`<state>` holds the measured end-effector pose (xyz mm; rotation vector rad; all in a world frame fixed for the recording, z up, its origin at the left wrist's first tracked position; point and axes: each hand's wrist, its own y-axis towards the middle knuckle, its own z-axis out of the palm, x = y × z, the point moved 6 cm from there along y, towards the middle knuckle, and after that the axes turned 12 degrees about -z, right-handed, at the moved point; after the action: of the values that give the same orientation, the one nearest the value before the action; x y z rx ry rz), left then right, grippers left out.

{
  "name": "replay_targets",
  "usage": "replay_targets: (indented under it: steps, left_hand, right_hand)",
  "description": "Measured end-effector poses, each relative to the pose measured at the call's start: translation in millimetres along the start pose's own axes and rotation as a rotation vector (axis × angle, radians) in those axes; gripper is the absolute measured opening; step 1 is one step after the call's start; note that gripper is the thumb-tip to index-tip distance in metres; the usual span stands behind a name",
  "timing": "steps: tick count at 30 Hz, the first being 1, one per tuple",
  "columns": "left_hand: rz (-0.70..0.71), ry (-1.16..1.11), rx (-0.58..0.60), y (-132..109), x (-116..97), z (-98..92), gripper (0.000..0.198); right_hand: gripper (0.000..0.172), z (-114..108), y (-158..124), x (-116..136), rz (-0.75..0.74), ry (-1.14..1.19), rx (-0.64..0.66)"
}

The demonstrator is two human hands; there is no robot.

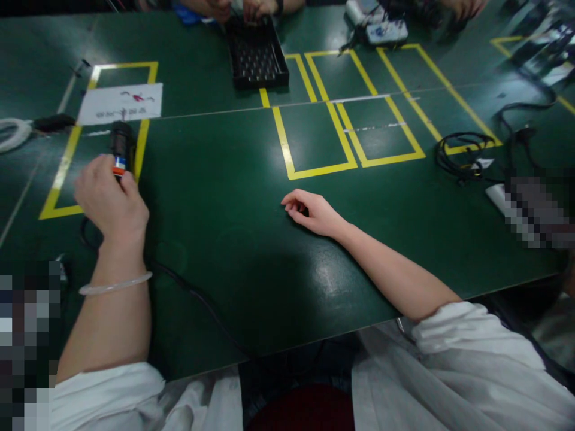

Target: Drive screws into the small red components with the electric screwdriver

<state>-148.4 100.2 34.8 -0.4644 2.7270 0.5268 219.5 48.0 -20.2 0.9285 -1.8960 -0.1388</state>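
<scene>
My left hand (110, 200) is closed around a black cylindrical tool (121, 143) with a red, white and blue label, holding it on the green table (224, 239) by a yellow taped box. A black cable (197, 296) trails from under that hand toward the near edge. My right hand (312, 212) rests on the bare table surface with its fingers curled loosely under, and nothing shows in it. I wear a clear bangle on my left wrist.
A black tray (256, 57) with rows of holes lies at the far side, with another person's hands (238, 9) behind it. A white paper (121, 103) lies far left. Yellow taped rectangles (345, 129) mark the middle. Coiled black cable (462, 152) and a white device (381, 27) sit right.
</scene>
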Motion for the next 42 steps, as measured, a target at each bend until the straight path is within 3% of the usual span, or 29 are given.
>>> replay_targets:
  steps: [2, 8, 11, 14, 24, 28, 31, 34, 42]
  left_hand:
    - [0.082, -0.141, 0.099, -10.3, -29.9, 3.7, 0.054]
    - [0.331, -0.519, 0.849, -86.9, -138.2, 43.5, 0.077]
    - [0.346, -0.589, 1.167, -121.7, -168.2, 60.7, 0.081]
    - [0.296, -0.639, 1.334, -137.2, -178.5, 72.4, 0.082]
    - [0.154, -0.825, 1.422, -143.9, -176.6, 80.7, 0.082]
    - [0.025, -0.86, 1.312, -139.2, -173.3, 85.9, 0.079]
    - [-0.075, -0.778, 1.168, -131.9, -166.0, 91.5, 0.053]
    - [-0.08, -0.761, 1.15, -130.7, -164.5, 94.1, 0.034]
    - [-0.069, -0.847, 1.136, -130.2, -163.5, 92.2, 0.042]
  right_hand:
    - [0.019, -0.2, -0.4, 0.3, 0.006, 0.003, -0.002]
    - [0.02, -1.3, -1.3, -0.7, 0.032, 0.073, -0.022]
    - [0.026, -0.9, -1.6, -1.8, 0.026, 0.153, 0.0]
    - [0.034, 1.1, -1.1, -0.3, -0.005, 0.209, 0.055]
    - [0.02, 2.7, 0.0, -1.8, 0.048, 0.26, 0.034]
    - [0.018, -1.6, -1.4, -4.9, 0.091, 0.217, -0.047]
    - [0.019, -4.8, -2.1, -6.1, 0.123, 0.181, -0.101]
    - [0.02, -4.9, -1.8, -5.5, 0.12, 0.161, -0.103]
    - [0.024, -4.6, -2.1, -7.4, 0.132, 0.206, -0.103]
